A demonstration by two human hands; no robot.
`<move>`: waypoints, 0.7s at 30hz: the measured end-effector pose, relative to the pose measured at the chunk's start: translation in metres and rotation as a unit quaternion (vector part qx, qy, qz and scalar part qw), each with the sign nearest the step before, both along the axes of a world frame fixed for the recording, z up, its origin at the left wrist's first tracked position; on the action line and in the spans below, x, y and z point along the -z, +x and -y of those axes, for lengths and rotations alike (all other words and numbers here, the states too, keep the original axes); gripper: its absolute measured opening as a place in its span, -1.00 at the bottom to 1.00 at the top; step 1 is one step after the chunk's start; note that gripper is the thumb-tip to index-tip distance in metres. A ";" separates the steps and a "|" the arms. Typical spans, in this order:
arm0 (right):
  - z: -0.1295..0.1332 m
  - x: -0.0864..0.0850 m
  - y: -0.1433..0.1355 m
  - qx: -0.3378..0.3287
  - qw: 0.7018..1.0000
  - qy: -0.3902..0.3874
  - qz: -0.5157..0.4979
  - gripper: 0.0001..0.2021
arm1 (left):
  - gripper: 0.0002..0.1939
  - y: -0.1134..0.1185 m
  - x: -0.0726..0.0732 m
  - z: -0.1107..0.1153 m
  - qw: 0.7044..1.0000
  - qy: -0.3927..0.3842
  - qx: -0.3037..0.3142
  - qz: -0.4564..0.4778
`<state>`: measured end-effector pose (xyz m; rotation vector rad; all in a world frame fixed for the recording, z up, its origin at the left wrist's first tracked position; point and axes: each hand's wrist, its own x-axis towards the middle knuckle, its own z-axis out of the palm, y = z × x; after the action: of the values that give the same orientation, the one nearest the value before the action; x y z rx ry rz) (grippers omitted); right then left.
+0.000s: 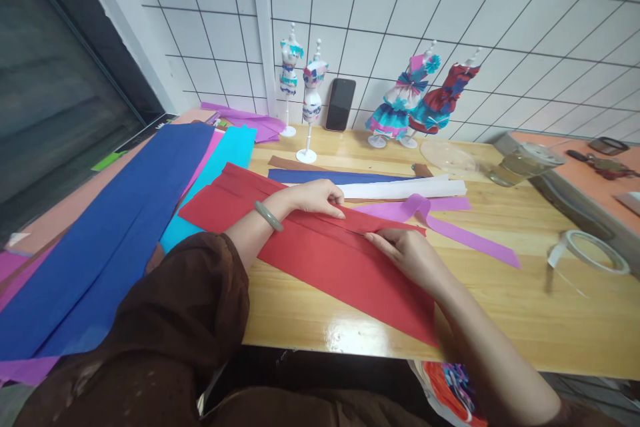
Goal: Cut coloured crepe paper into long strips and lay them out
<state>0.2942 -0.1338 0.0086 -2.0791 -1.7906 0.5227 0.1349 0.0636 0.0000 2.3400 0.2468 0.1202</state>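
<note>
A long red sheet [345, 267], which looks like crepe paper, lies slantwise across the wooden table with a fold line along its far side. My left hand [317, 199], with a bracelet at the wrist, rests on that far side, its thumb and fingers pinched together on the red sheet's edge. Over the right part of the sheet is my right hand [405, 250], its fingers closed. A thin dark tip shows at its fingertips along the fold; what it belongs to is hidden in the hand.
Blue sheets [115, 233] and a turquoise sheet [240, 147] lie left. Behind the red sheet are a white strip [415, 187] and purple strip [470, 240]. Small dress forms [311, 100] and a phone [341, 105] stand by the wall. A tape roll [595, 250] and cup [525, 163] are right.
</note>
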 end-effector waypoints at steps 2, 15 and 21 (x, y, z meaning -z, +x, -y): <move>-0.001 -0.001 -0.001 -0.003 1.000 -0.003 -0.005 -0.52 | -0.73 0.000 0.000 0.000 1.000 -0.005 0.000 -0.001; -0.005 0.000 -0.007 0.012 1.000 -0.013 -0.015 -0.54 | -0.73 -0.001 -0.003 0.000 1.000 -0.029 0.002 0.001; -0.005 -0.001 -0.008 0.000 1.000 -0.004 -0.016 -0.52 | -0.74 -0.002 -0.004 0.000 0.999 -0.042 -0.002 0.004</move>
<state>0.2859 -0.1286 0.0098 -2.0637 -1.7741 0.5605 0.1332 0.0633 0.0038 2.2558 0.2476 0.1188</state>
